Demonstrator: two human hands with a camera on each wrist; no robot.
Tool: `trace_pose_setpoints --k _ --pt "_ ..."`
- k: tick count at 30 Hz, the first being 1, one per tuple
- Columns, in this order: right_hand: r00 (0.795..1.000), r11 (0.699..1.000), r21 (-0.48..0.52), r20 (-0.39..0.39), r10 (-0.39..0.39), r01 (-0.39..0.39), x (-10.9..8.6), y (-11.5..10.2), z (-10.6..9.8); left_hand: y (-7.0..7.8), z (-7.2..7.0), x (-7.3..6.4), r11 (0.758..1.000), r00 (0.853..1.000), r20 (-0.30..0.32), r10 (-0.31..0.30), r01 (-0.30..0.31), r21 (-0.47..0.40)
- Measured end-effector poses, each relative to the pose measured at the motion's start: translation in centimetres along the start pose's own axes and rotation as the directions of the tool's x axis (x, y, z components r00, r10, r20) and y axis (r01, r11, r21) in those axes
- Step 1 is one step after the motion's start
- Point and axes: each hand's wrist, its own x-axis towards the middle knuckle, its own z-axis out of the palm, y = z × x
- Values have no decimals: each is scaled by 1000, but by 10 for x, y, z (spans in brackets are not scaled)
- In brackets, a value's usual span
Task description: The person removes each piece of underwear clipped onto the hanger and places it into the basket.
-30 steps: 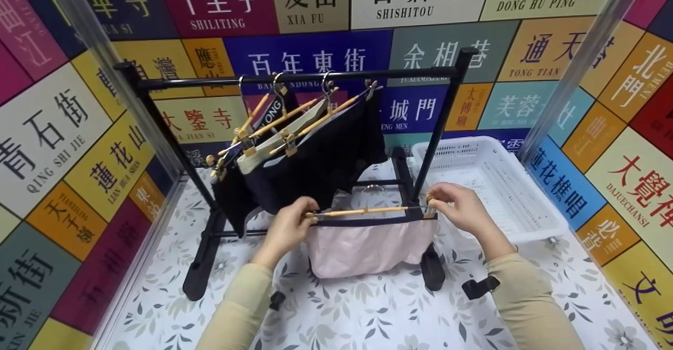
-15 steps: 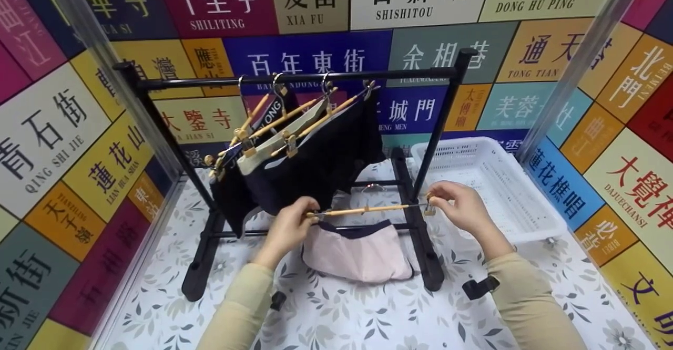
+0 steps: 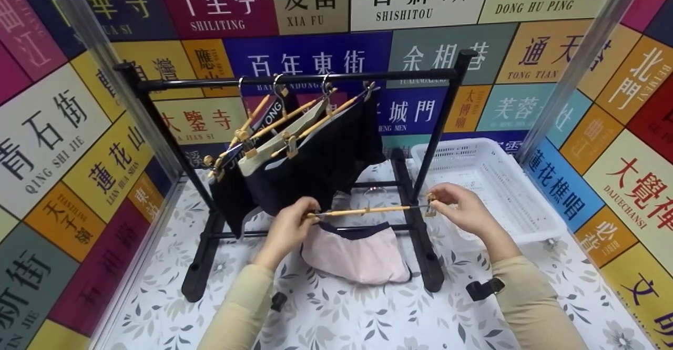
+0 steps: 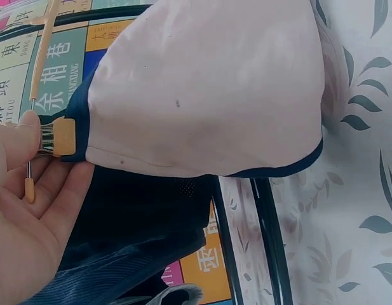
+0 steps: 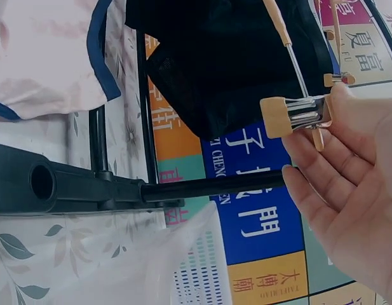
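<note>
A wooden clip hanger (image 3: pixel 366 210) is held level between both hands, in front of the rack. At its left end my left hand (image 3: pixel 289 229) pinches a clip (image 4: pixel 65 136), which grips the dark blue waistband edge of a pale pink garment (image 3: pixel 360 258). The garment's right part has dropped and sags below the hanger bar. My right hand (image 3: pixel 458 205) pinches the right-end clip (image 5: pixel 277 117) between thumb and fingers; no cloth is in that clip. In the right wrist view the garment's free corner (image 5: pixel 107 82) hangs apart from the clip.
A black garment rack (image 3: pixel 363 76) stands behind, with several clip hangers bearing dark clothes (image 3: pixel 320 155). A white perforated basket (image 3: pixel 536 229) sits at the right. The table (image 3: pixel 336 318) has a leaf-patterned cover, and printed panels (image 3: pixel 436 3) wall it in.
The pink garment's right side has come out of the right clip and dropped down and to the left. Both hands have stayed nearly in place on the hanger.
</note>
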Motion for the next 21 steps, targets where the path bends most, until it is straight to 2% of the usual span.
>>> trace_pose_setpoints --k 5,8,12,17,21 --pt "1000 1000 -12 -9 -14 14 0 1 0 1 -2 0 1000 1000 -10 22 -22 9" --pt "999 999 -31 -14 -29 28 1 0 0 2 -2 -1 1000 1000 -8 12 -12 1" --pt "994 993 -65 -42 -99 97 2 -1 2 1 -1 -1 1000 1000 -7 5 -5 -24" --pt "963 957 -169 -91 -253 235 4 -1 8 1 -1 -1 999 1000 -11 8 -8 -33" --pt "936 918 -247 -90 -340 310 6 -7 12 2 -1 -1 999 1000 -7 0 0 -34"
